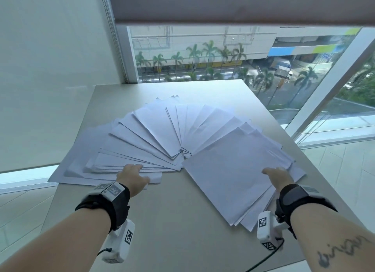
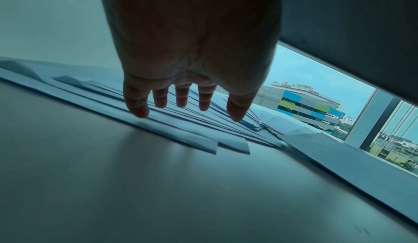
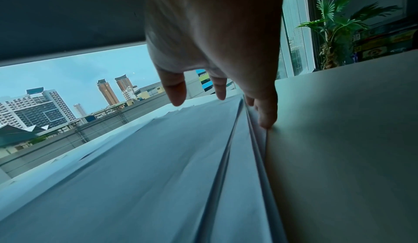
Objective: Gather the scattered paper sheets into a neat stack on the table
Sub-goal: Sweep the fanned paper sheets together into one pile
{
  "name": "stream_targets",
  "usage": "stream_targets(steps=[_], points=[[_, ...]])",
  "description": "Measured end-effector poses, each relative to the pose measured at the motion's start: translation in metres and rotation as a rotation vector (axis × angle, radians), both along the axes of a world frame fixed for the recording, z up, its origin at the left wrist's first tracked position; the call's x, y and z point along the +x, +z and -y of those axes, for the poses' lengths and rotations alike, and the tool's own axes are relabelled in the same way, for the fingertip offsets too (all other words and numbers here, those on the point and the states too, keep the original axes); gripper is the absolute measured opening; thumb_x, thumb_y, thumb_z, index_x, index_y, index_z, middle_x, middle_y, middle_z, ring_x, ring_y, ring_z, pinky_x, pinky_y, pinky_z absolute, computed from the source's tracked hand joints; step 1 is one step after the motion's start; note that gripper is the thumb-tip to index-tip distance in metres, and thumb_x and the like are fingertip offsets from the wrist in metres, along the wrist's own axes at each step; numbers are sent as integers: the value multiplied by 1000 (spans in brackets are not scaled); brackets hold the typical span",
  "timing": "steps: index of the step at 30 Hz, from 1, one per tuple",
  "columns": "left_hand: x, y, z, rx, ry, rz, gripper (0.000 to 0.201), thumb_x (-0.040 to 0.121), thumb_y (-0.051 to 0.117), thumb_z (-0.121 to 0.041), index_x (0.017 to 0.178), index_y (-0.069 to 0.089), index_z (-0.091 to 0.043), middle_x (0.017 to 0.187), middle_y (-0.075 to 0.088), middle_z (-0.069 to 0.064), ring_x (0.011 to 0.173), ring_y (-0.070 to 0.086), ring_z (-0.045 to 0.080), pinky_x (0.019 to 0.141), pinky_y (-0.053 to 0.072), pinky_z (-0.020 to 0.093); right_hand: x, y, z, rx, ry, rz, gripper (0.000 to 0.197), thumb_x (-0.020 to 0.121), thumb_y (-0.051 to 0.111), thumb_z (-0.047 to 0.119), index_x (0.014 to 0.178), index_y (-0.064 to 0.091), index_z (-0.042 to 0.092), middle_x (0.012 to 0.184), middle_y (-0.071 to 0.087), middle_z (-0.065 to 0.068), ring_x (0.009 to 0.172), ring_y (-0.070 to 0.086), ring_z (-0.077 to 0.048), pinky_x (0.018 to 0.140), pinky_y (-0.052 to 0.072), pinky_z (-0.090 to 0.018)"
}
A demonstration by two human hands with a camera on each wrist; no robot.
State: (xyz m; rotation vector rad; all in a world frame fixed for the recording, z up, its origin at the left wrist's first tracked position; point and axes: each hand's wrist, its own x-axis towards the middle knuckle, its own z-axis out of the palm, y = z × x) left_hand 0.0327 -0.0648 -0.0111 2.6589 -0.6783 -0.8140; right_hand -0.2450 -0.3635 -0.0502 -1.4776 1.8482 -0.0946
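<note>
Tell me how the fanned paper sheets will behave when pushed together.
The paper sheets look thin and floppy, so edges may buckle. They overlap loosely on the smooth table, so they will probably slide easily. Some corners already curl and could catch.

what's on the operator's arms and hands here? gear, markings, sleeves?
No sleeves or gloves. Each wrist wears a black strap carrying a white camera housing with black-and-white square markers: left wrist, right wrist. A dark cable trails from each housing. The right forearm has a dark script tattoo.
</note>
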Motion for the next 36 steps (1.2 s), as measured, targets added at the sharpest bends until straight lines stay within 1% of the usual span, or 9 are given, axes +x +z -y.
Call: stream_targets(steps=[5,9,13,18,22,25,30,33,36], points=[[5,1,6,7,-12,-20,62,87,51,-30,145,35,-14,154,30,10,142,27,27,116,23,36,-3,2,-3,62,-165,-92,68,80,60,18,137,29,-3,136,44,-23,115,54,-37,83,46,-38],[10,1,12,-3,-15,-52,62,87,51,-30,145,35,-15,154,30,10,142,28,29,116,25,38,4,2,-1,15,-188,-62,78,73,63,24,140,30,4,143,38,-21,121,48,-41,96,43,-45],[12,0,21,-37,-24,-62,62,87,52,-30,144,36,-16,153,32,8,142,28,28,115,25,38,11,6,8,-11,-77,33,63,78,61,27,134,44,3,137,45,-22,105,49,-34,87,42,-41],[6,-3,39,-74,-20,-66,59,86,53,-28,142,39,-15,151,34,8,141,30,27,115,25,37,14,6,15,-46,-52,91,64,84,57,22,143,33,13,146,35,-15,126,42,-38,99,40,-45],[-2,-3,63,-40,1,-40,68,75,47,-39,140,41,-21,150,35,3,139,30,26,113,27,42,22,13,32,-19,-90,5,66,83,55,22,143,31,11,144,33,-19,127,38,-37,96,37,-39],[-4,-2,77,69,46,14,57,84,46,-31,140,40,-24,149,34,3,137,31,28,113,25,44,24,11,46,30,-172,-73,72,74,58,19,138,31,3,141,37,-24,121,47,-41,102,42,-45],[-2,-2,85,168,69,5,49,82,38,-33,128,45,-17,141,41,9,132,34,25,108,28,38,39,14,58,46,-56,-45,65,80,57,23,138,34,5,140,36,-20,115,44,-37,85,39,-37],[-3,-5,84,149,57,9,47,87,42,-28,132,42,-14,144,35,14,135,31,25,107,25,33,46,14,63,41,14,164,69,84,55,20,145,26,11,149,30,-14,131,35,-37,100,40,-46],[-3,-7,80,123,64,26,52,88,43,-30,137,39,-14,150,32,13,142,24,21,110,22,33,52,20,60,30,-51,59,63,82,54,23,140,34,7,146,33,-22,125,43,-39,91,37,-38]])
